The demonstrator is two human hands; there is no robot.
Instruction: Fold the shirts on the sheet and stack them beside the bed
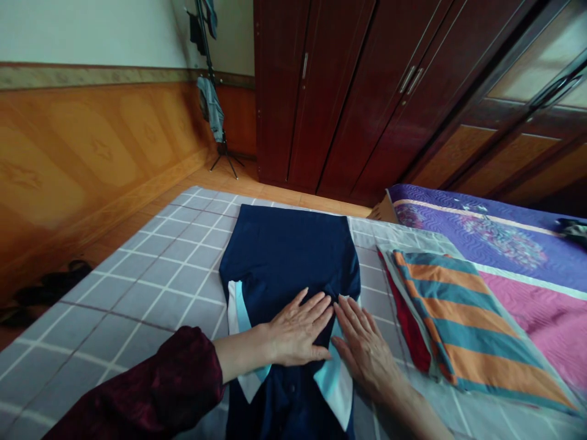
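The left hand [298, 327] and right hand [364, 342] lie palm-down on the shirt [291, 244], fingers extended, gripping nothing; light, even pressure outward from the middle should ease creases without dragging the side panels; the shirt, navy with white and pale-blue panels, lies on the checked cloth [151, 275].

The room is dimly and unevenly lit, with pale glare on the glass door panels [541, 67] at upper right. Edges are stretched by the wide lens; fine detail is softened, perhaps by slight blur, and lower corners are darkened.
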